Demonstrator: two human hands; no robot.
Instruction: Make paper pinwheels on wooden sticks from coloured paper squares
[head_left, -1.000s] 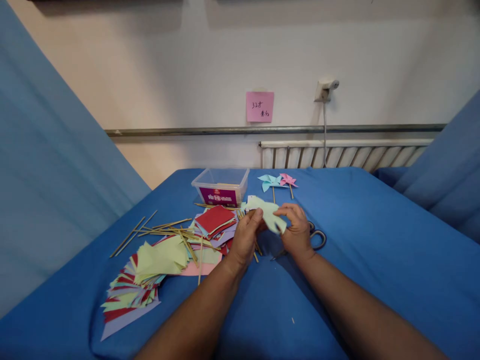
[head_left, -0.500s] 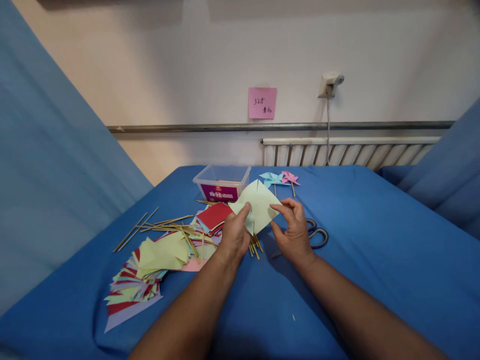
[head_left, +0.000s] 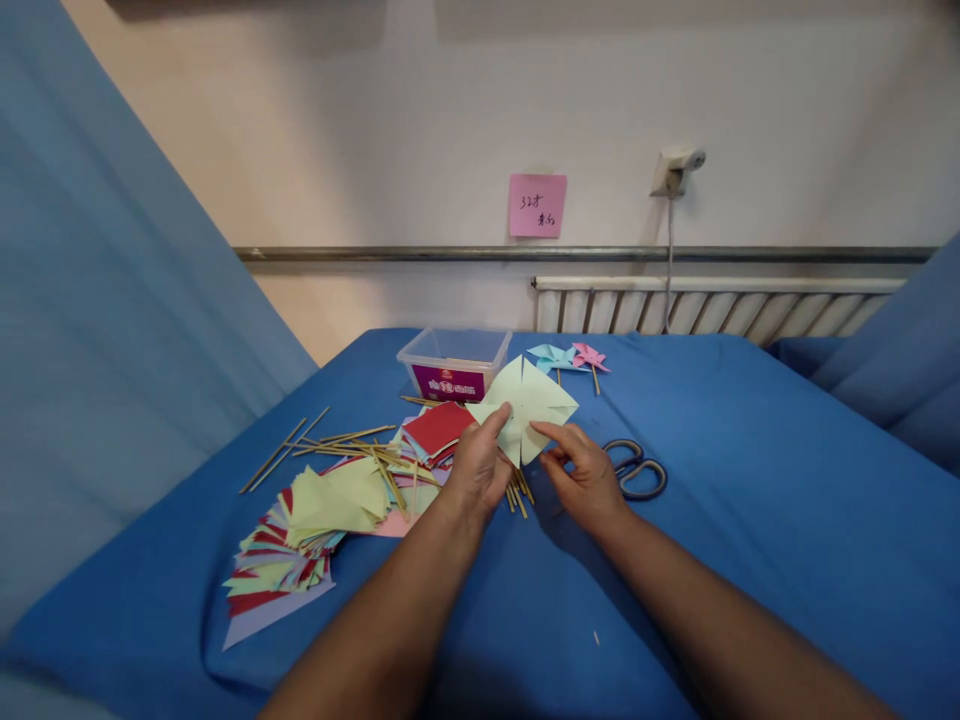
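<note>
My left hand (head_left: 480,465) grips a pale green paper square (head_left: 517,405) by its left side, thumb on the face and the other fingers behind. Slits run in from the paper's corners toward the middle. At the lower right edge, my right hand (head_left: 581,475) has its index fingertip on the paper and its thumb just below, pinching near the edge. Scissors (head_left: 643,476) lie just beyond my right hand, their blades mostly covered by it. Below the held paper, several thin sticks (head_left: 517,492) lie on the blue cloth.
A clear plastic box (head_left: 457,350) stands at the back. Red paper squares (head_left: 435,432), a fanned stack of coloured paper (head_left: 277,570) and loose wooden sticks (head_left: 274,455) lie left. Blue (head_left: 553,358) and pink pinwheels (head_left: 591,356) lie behind.
My right hand has come lower and further onto the paper, its index fingertip now on the lower right part. The paper is turned to face me more squarely. The view has shifted slightly.
</note>
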